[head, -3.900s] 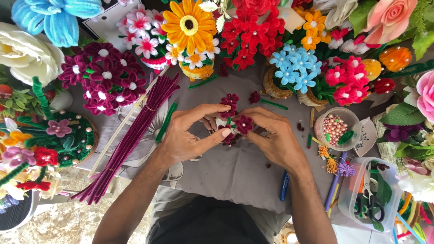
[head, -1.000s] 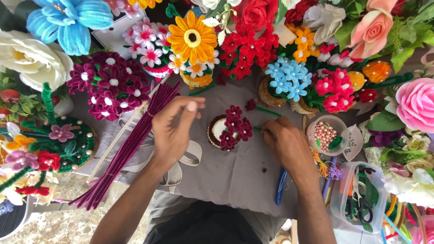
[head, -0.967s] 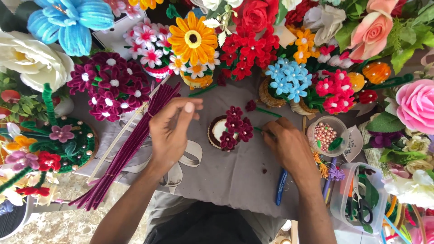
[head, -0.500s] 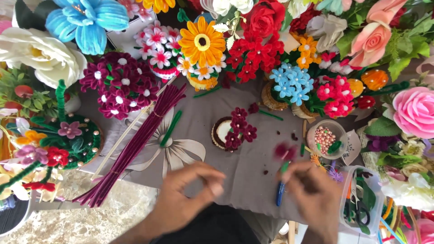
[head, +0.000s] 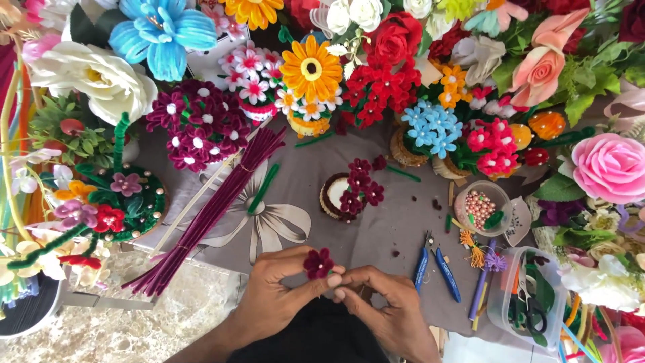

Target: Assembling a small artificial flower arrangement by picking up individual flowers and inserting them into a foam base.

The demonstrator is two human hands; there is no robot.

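Left hand: the left hand sat at the near edge, fingers closed on a small maroon flower.
Right hand: the right hand lay just right of it, fingertips curled in and touching the left fingertips below the flower; whether it gripped anything, I could not tell.
Pliers: blue pliers lay right of the hands on the grey cloth.
Pot: a small pot with maroon blooms stood farther off, mid-cloth.
Stems: a bundle of maroon stems ran diagonally at left.
Bowl: a bead bowl stood at right.
Far: an orange flower and blue flower lined the back.
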